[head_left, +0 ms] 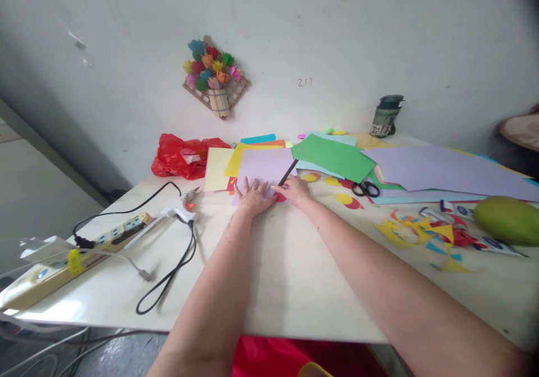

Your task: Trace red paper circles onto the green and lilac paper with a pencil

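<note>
My left hand [254, 198] lies with fingers spread on a sheet of light purple paper [263, 164]. My right hand [295, 191] is closed around a dark pencil [288, 171], its lower end down at the purple sheet. Between the hands, a red paper piece [279, 197] lies at the sheet's near edge, partly covered by the fingers. Yellow paper [236, 161] and pale cream paper [217, 169] reach out from under the left side of the sheet. To the right of my right hand lie red and yellow paper circles [344, 199] and black-handled scissors [365, 189].
A glue gun [185, 206] with a looping black cord and a power strip [80, 259] occupy the left. Green paper [332, 155], purple paper [442, 169], paper scraps [415, 231], glue tubes [497, 246] and a green mango-like fruit [511, 220] lie right. Behind are a red plastic bag [170, 158] and a bottle [386, 118].
</note>
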Tool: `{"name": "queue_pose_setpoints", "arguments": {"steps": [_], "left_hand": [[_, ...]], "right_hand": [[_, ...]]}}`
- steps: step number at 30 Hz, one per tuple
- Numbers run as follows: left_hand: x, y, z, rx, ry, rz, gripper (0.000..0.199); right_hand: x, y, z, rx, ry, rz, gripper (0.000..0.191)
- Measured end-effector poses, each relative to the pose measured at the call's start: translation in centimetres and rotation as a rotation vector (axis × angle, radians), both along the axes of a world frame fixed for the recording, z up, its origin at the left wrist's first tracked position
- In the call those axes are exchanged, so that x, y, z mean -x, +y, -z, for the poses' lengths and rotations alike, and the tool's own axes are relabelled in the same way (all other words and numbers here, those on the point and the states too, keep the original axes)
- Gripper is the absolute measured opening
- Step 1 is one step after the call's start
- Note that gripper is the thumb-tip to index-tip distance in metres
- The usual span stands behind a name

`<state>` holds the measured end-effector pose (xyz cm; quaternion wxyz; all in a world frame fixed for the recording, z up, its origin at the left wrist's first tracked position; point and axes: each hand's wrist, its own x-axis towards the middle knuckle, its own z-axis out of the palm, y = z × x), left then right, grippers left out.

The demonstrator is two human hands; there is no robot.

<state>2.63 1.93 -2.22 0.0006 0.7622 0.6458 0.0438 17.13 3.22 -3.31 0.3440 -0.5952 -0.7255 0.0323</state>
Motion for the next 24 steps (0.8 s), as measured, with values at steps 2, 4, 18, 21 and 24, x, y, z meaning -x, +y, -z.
{"name": "queue_pose_setpoints", "arguments": {"steps": [2, 4, 18, 21, 24], "left_hand": [[-0.01, -0.02, -0.01, 0.003, 0.003, 0.000, 0.068], [-0.04, -0.05, -0.01, 0.005, 0.004, -0.001, 0.068], [-0.23, -0.31, -0.21, 0.027, 0.004, -0.021, 0.068], [-0.27, -0.35, -0.22, 0.025, 0.001, -0.021, 0.068], [-0.26, -0.32, -0.19, 0.027, 0.001, -0.021, 0.068]], "right_hand": [[0.12, -0.04, 0.01, -0.005, -0.004, -0.012, 0.036], [0.23, -0.10, -0.03, -0.007, -0.006, -0.025, 0.036], [0.39, -0.16, -0.05, -0.004, -0.011, -0.078, 0.031], [0.38, -0.17, -0.08, 0.002, -0.009, -0.078, 0.030], [0.36, -0.08, -0.02, 0.002, -0.001, -0.074, 0.030]]}}
